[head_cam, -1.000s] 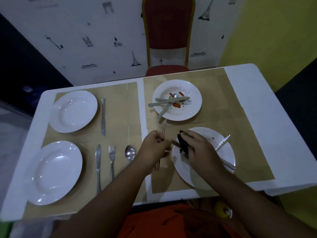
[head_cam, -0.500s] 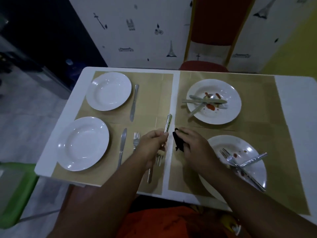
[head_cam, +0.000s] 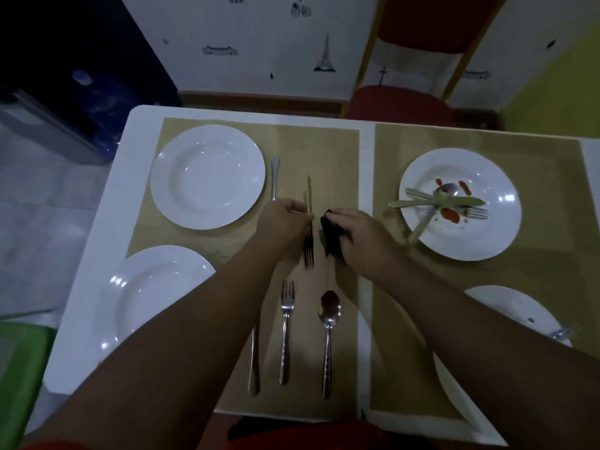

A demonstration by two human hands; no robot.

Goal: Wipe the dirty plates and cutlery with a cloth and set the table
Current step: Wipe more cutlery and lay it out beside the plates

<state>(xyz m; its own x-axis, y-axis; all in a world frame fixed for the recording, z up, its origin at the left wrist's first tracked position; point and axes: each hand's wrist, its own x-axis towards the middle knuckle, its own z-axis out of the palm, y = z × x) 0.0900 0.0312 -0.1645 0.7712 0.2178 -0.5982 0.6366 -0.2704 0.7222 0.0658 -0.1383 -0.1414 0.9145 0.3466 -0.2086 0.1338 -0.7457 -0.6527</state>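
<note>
Moved leftward to just right of the far clean plate (head_cam: 207,177), the left hand (head_cam: 285,222) pinches a fork (head_cam: 308,251) by its middle, while the right hand (head_cam: 360,235), farther right, curls its fingers round a black cloth (head_cam: 331,237).

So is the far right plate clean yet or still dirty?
Dirty: the far right plate shows red smears, and a knife, fork and spoon lie crossed on it.

Legible text, labels, brands, numbers: none readable; the white wall (head_cam: 259,43) carries only small dark printed pictures, among them a tower (head_cam: 325,55) and a bicycle (head_cam: 300,8), with no lettering that can be made out.
</note>
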